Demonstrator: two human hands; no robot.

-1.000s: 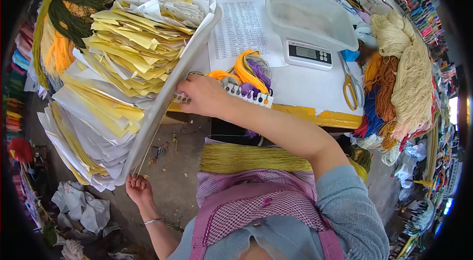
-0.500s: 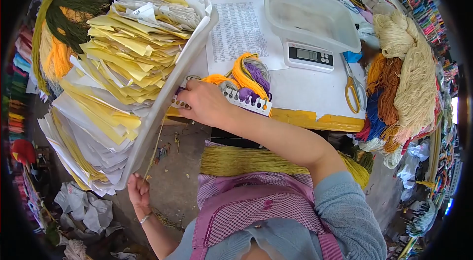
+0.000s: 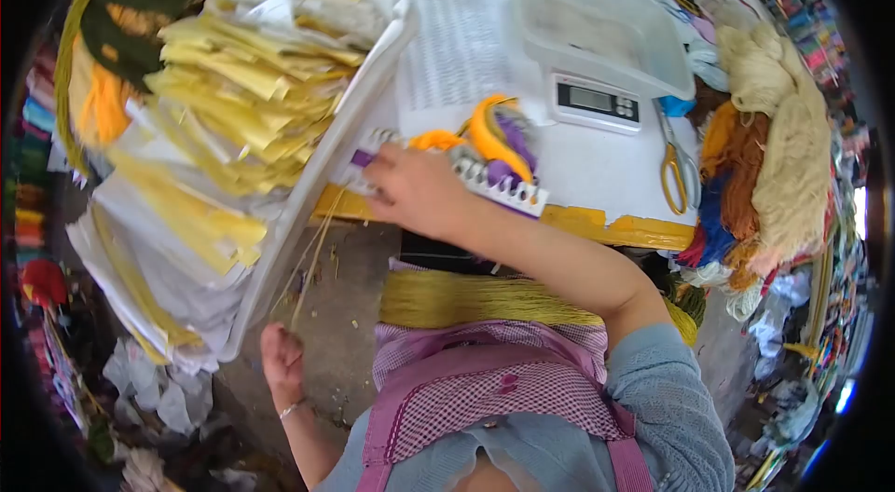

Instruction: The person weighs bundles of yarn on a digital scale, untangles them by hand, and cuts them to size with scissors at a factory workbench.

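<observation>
My right hand [image 3: 419,189] is closed over the left part of a white holed thread card [image 3: 508,189] with a purple edge, at the front edge of the table. Orange, purple and grey thread skeins [image 3: 503,143] hang from its holes and lie on the tabletop behind. Low on the left, below the table edge, my left hand [image 3: 282,362] is curled into a fist. Thin tan thread strands [image 3: 317,259] run taut between the two hands, their lower ends at my left fist. My right fingertips are partly hidden and blurred.
A translucent bin [image 3: 322,152] packed with yellow and white papers stands left. Behind are a printed sheet [image 3: 457,45], a digital scale [image 3: 595,102] with a plastic tub [image 3: 606,26], and scissors [image 3: 673,175]. Yarn hanks [image 3: 778,147] hang right. Olive threads [image 3: 475,298] lie across my lap.
The thread card and my right hand have shifted to the right. My left hand has moved slightly down and right, and more of the tan strands shows. The view has shifted a little.
</observation>
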